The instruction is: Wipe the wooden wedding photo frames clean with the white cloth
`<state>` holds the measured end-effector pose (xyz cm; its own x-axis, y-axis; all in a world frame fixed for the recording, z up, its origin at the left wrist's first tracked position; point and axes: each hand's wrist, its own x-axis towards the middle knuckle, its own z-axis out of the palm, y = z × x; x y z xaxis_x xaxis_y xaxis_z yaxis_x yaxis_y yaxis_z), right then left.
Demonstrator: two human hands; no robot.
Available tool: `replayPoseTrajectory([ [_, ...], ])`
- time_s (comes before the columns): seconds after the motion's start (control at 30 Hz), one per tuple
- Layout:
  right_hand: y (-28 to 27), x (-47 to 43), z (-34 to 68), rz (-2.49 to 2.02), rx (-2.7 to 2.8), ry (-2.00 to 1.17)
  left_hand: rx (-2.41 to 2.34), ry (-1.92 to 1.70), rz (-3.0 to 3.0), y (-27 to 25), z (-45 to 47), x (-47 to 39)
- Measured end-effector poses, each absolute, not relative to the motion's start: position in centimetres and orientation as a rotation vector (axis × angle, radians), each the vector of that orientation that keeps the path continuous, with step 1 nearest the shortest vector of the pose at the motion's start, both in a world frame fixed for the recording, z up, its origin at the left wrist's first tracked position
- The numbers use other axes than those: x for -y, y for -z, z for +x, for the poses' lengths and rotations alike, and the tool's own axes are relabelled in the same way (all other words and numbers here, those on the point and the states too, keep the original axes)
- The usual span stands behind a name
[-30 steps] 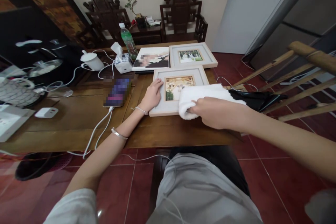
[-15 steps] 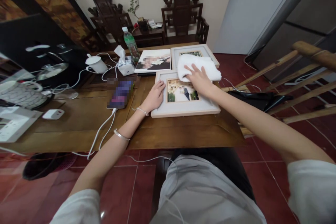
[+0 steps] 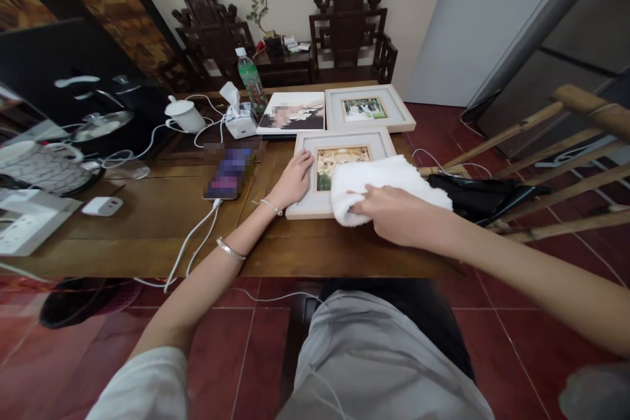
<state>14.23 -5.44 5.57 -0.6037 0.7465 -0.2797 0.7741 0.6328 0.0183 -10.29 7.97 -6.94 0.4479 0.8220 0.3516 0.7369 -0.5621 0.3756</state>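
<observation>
A pale wooden picture frame with a small photo inside lies flat near the table's front edge. My left hand grips its left side, fingers over the border. In my right hand is a folded white towel, pinched at its near edge. The towel covers the frame's lower right part and some of the photo, and spreads past the frame's right side. Behind it lies a second picture frame with its photo in full sight. A photo panel lies to the left of that one.
Left of the frames are a phone on a white cable, a tissue pack, a green-labelled bottle and a lidded white cup. A power strip sits far left. A wooden chair stands at right.
My right hand has pulled the towel toward me and to the right, from the upper part of the near frame to its lower right corner, uncovering the rear frame's photo. My left hand stays put.
</observation>
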Motion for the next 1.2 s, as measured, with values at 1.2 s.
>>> replayPoseTrajectory([
  [1.2,-4.4,6.0,11.8,1.126,-2.755,0.059,-1.349,-0.749,2.503,6.5,-10.1,-7.7],
])
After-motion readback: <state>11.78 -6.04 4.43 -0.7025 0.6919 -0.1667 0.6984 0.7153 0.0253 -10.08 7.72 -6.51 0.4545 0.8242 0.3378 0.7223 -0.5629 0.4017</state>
